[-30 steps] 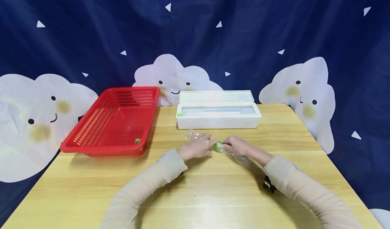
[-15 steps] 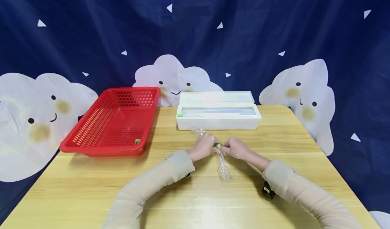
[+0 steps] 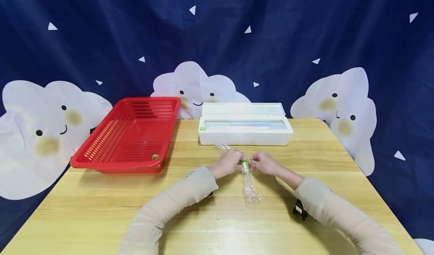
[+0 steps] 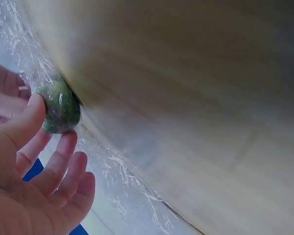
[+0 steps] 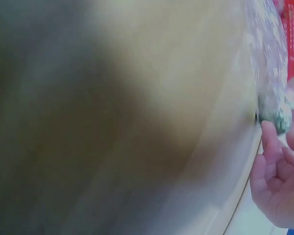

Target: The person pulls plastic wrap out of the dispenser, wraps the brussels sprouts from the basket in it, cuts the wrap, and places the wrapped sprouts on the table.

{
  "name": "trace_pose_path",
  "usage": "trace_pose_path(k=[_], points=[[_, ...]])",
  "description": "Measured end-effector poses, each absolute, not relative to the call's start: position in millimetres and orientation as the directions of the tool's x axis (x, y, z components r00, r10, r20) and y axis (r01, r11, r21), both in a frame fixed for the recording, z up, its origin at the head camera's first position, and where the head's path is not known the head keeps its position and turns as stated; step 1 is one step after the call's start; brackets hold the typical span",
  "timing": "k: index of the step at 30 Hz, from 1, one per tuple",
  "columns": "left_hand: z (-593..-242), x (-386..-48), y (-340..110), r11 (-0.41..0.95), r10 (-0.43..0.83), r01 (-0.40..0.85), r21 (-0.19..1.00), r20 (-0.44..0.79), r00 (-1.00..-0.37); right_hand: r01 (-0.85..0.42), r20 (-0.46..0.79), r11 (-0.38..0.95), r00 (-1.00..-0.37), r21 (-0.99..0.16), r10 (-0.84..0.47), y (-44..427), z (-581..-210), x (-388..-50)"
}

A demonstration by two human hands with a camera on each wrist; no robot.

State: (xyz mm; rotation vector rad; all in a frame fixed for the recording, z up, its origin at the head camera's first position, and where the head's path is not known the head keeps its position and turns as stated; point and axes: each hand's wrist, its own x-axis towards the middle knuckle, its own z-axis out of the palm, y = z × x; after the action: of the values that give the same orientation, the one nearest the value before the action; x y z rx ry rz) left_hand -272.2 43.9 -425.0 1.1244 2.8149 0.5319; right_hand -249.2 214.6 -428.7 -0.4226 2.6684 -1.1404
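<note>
Navy backdrop (image 3: 217, 25) with smiling white clouds (image 3: 354, 87) — pale wooden table (image 3: 190, 225) before it.

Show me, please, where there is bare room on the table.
The pale wooden table is bare right of the long white box, behind the beige right sleeve, and between the beige left sleeve and red plastic basket. Before the box, the left hand and right hand crowd the round green item in clear film.

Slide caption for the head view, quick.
Left hand and right hand at a film-wrapped green item before an open white box.
</note>
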Motion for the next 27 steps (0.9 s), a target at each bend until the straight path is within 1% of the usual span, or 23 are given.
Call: trace_pose_path(k=[4,9,14,18,20,22,25,27], points=[[-424.5,-273.0,42.8,0.642,0.706,0.666,0.380,0.046,-0.707,-0.135,-0.102,0.618,-0.937,-0.774,-0.333,212.5,-431.0,-244.2],[-422.1,-271.3,39.3,0.593,0.754,0.685,0.423,0.006,-0.657,-0.104,-0.117,0.600,-0.941,-0.793,-0.318,210.5,-433.4,-236.2],[-420.1,-263.0,32.5,0.545,0.808,0.713,0.441,-0.049,-0.587,-0.130,-0.112,0.588,-0.927,-0.798,-0.358,207.0,-435.9,-221.1],[-419.5,-254.0,25.1,0.488,0.854,0.766,0.419,-0.047,-0.518,-0.183,-0.085,0.588,-0.914,-0.788,-0.398,202.3,-437.8,-207.3],[-419.2,-249.7,22.5,0.468,0.865,0.777,0.422,-0.036,-0.501,-0.249,-0.043,0.615,-0.907,-0.748,-0.419,202.2,-437.9,-201.3],[-420.1,-247.4,20.9,0.453,0.870,0.782,0.428,-0.020,-0.492,-0.338,0.017,0.654,-0.895,-0.677,-0.446,204.0,-437.6,-195.6],[-421.4,-245.7,19.8,0.455,0.866,0.781,0.428,-0.010,-0.500,-0.482,0.105,0.719,-0.858,-0.501,-0.502,209.2,-436.8,-186.6],[-422.7,-246.3,18.9,0.458,0.865,0.782,0.422,-0.008,-0.502,-0.557,0.130,0.723,-0.820,-0.409,-0.558,212.0,-437.6,-179.8]])
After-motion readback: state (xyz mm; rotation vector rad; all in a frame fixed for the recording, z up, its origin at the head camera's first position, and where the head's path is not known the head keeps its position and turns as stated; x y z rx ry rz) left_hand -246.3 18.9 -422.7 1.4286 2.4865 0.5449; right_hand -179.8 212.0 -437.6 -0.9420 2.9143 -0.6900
